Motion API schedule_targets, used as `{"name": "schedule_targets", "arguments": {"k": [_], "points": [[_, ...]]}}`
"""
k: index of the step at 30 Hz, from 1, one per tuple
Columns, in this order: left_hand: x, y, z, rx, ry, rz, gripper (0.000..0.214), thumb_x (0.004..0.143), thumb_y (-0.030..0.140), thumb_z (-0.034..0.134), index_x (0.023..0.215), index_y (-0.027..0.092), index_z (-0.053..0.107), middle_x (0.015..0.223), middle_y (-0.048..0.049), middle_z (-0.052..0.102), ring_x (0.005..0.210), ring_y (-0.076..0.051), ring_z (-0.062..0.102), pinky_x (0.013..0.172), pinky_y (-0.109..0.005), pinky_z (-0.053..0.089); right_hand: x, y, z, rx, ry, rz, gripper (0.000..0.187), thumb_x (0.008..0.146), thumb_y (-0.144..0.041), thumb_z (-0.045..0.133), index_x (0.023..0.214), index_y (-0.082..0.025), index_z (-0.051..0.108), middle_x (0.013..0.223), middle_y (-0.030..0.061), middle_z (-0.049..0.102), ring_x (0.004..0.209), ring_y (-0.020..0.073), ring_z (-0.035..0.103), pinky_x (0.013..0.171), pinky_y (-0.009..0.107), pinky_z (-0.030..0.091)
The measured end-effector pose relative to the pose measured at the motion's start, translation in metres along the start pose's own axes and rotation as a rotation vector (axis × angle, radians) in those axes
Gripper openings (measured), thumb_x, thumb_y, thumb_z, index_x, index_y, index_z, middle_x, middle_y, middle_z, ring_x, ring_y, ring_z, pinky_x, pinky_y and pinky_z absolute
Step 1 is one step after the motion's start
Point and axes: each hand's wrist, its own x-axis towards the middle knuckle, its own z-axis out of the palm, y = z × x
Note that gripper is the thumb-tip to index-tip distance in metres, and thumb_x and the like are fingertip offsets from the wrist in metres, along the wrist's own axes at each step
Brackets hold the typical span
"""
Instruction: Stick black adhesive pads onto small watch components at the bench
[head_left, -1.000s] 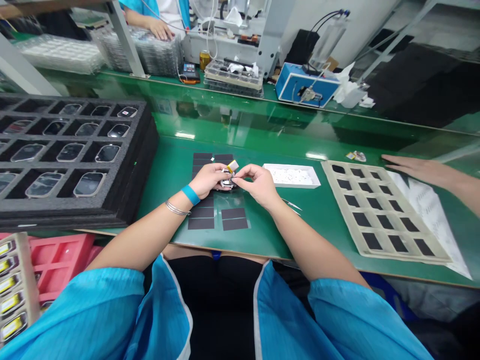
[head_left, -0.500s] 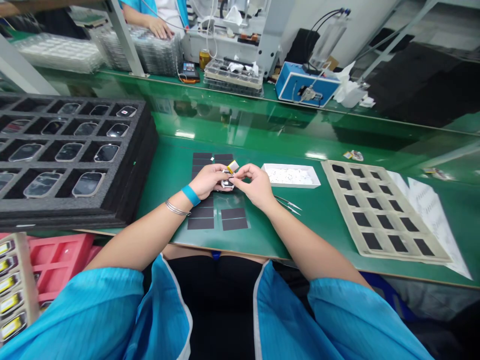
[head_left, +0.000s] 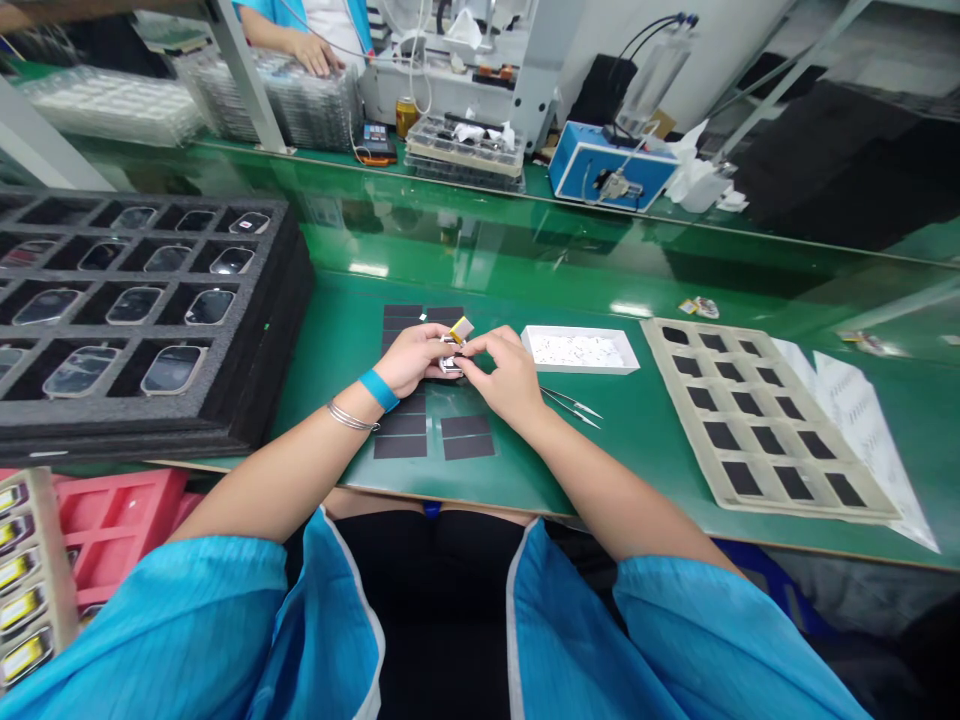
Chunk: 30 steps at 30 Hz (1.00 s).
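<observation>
My left hand [head_left: 414, 358] and my right hand [head_left: 504, 372] meet over the green bench, both pinched around a small silvery part [head_left: 451, 358] with a yellow tab [head_left: 461, 329] sticking up from it. A blue band and a metal bangle sit on my left wrist. Under the hands lie several dark rectangular pads [head_left: 467, 437] on a clear sheet. Tweezers [head_left: 571, 404] lie on the bench just right of my right hand. A shallow white tray [head_left: 581, 350] of tiny white pieces sits behind them.
A black foam tray [head_left: 142, 300] with shiny parts in its pockets fills the left. A beige tray [head_left: 757, 420] of dark pads lies to the right, with white sheets beside it. Pink trays [head_left: 112, 520] sit low left. Across the conveyor, another person's hand [head_left: 311, 50] rests by stacked clear trays; a blue box [head_left: 600, 178] stands nearby.
A co-worker's hand that reached over the right tray a second ago has gone. My hands stay closed on the small part, the right fingers shifting slightly left over it.
</observation>
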Motion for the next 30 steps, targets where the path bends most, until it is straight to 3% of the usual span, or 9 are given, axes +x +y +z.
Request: {"name": "schedule_targets", "arguments": {"k": [3,7,12,17,24,27,30], "points": [[-0.001,0.0,0.0,0.018,-0.01,0.001,0.015,0.07,0.007,0.068,0.084,0.01,0.063,0.071,-0.0049,0.067,0.058,-0.012,0.064,0.056,-0.025,0.059,0.002,0.003,-0.001,-0.007,0.068,0.007,0.019,0.073,-0.025,0.075,0.088,-0.022,0.064,0.099,0.0073,0.061,0.1,0.025,0.057,0.091,0.043,0.049],[-0.001,-0.001,0.001,0.031,-0.035,-0.005,0.019,0.067,0.01,0.073,0.082,0.012,0.062,0.067,-0.0024,0.065,0.058,-0.013,0.064,0.054,-0.025,0.058,0.006,0.015,0.0,0.255,0.033,0.221,0.04,0.074,-0.037,0.074,0.108,-0.021,0.062,0.109,0.0078,0.062,0.098,0.0213,0.06,0.089,0.039,0.052],[0.002,-0.004,0.0,0.032,-0.101,-0.045,0.017,0.069,0.011,0.071,0.082,0.012,0.061,0.07,-0.0044,0.068,0.062,-0.015,0.067,0.057,-0.027,0.059,0.01,0.02,-0.001,0.428,-0.058,0.351,0.023,0.08,-0.04,0.067,0.091,-0.02,0.066,0.094,0.0041,0.07,0.085,0.0178,0.065,0.083,0.035,0.053],[0.003,-0.005,-0.003,-0.016,-0.207,-0.074,0.032,0.064,0.0,0.067,0.093,0.012,0.061,0.08,-0.005,0.07,0.074,-0.017,0.071,0.072,-0.029,0.059,0.01,0.012,-0.006,0.338,0.0,0.298,0.015,0.08,-0.035,0.065,0.083,-0.02,0.068,0.088,0.0019,0.073,0.081,0.0167,0.066,0.083,0.033,0.052],[0.002,-0.006,0.002,0.058,-0.127,-0.09,0.019,0.072,0.003,0.065,0.086,0.013,0.057,0.072,-0.0072,0.069,0.067,-0.02,0.071,0.059,-0.025,0.057,0.006,0.006,-0.003,0.214,-0.01,0.225,0.014,0.082,-0.035,0.065,0.084,-0.022,0.07,0.086,0.0016,0.074,0.081,0.0186,0.067,0.084,0.035,0.053],[0.002,-0.003,0.003,0.029,-0.096,-0.12,0.01,0.075,0.005,0.059,0.082,0.013,0.059,0.069,-0.0074,0.068,0.064,-0.019,0.07,0.058,-0.026,0.057,0.004,0.006,-0.001,0.088,-0.007,0.128,0.011,0.085,-0.032,0.063,0.085,-0.024,0.071,0.084,0.001,0.074,0.081,0.0192,0.067,0.095,0.041,0.049],[0.002,0.0,0.001,-0.063,-0.107,-0.162,0.02,0.07,0.001,0.053,0.084,0.011,0.064,0.07,-0.0068,0.067,0.063,-0.016,0.068,0.066,-0.029,0.059,0.003,0.006,-0.001,-0.04,0.006,-0.015,0.011,0.087,-0.028,0.062,0.085,-0.025,0.072,0.08,0.0005,0.074,0.074,0.0183,0.066,0.107,0.047,0.04]]}}
